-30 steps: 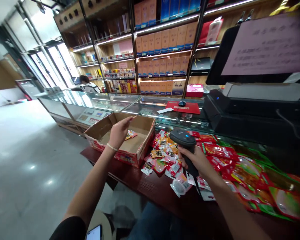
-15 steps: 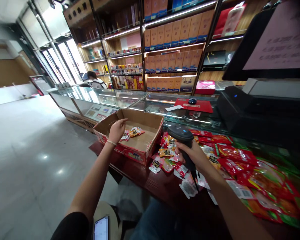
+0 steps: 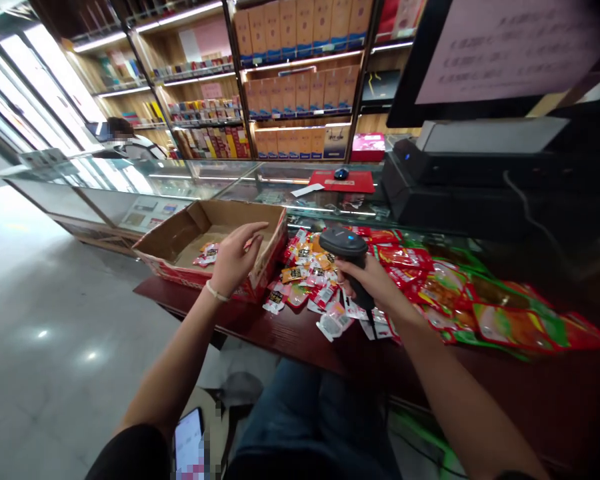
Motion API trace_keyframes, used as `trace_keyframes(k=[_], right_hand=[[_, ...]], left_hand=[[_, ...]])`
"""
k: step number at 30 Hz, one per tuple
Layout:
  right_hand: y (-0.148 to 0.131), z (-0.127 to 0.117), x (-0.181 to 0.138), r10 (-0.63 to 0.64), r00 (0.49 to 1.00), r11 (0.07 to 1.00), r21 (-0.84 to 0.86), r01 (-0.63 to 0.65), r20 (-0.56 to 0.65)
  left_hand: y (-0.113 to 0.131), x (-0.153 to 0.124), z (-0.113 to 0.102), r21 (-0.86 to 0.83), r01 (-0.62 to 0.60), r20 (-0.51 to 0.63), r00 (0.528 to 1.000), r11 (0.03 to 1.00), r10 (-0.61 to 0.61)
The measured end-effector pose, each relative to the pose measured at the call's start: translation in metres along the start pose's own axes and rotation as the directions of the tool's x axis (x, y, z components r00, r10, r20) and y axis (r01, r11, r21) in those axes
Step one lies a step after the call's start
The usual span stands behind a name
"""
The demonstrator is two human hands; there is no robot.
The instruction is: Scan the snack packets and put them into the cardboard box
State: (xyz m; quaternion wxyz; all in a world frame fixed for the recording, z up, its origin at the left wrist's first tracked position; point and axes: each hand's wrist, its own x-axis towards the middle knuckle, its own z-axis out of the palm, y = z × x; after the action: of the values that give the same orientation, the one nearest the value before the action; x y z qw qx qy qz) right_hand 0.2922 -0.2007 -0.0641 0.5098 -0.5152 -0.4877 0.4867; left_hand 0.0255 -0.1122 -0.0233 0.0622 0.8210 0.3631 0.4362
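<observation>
Head view: the right hand [image 3: 364,279] has its grip wrapped round the handle of a dark scanner [image 3: 344,243], held above small snack packets [image 3: 294,274] heaped on the dark red bench [image 3: 280,327]. The left hand [image 3: 236,260], grip loosely wide with thumb apart from fingers, hovers over the near side of an open cardboard box [image 3: 240,215], where a few packets lie. Larger red-and-green bags [image 3: 450,287] spread beyond the scanner, towards the right.
</observation>
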Motion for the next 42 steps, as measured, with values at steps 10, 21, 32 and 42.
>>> trace_keyframes(k=[10,21,32,42], right_hand=[[0.029,-0.044,-0.024,0.081,0.997,0.997,0.010,-0.081,0.002],[0.053,-0.052,-0.029,0.142,0.990,0.990,0.026,-0.141,-0.017],[0.049,-0.046,-0.031,0.181,0.983,0.983,-0.006,-0.181,0.009],[0.052,-0.044,-0.031,0.105,0.994,0.992,-0.071,-0.108,-0.041]], left_hand=[[0.049,-0.048,0.092,-0.212,0.024,0.365,0.929,0.977,0.057],[0.064,-0.082,0.142,0.089,-0.012,0.720,0.692,0.996,-0.056],[0.039,-0.062,0.136,-0.212,0.344,0.639,0.757,0.915,-0.137],[0.009,-0.037,0.174,-0.762,0.641,0.543,0.712,0.095,-0.445]])
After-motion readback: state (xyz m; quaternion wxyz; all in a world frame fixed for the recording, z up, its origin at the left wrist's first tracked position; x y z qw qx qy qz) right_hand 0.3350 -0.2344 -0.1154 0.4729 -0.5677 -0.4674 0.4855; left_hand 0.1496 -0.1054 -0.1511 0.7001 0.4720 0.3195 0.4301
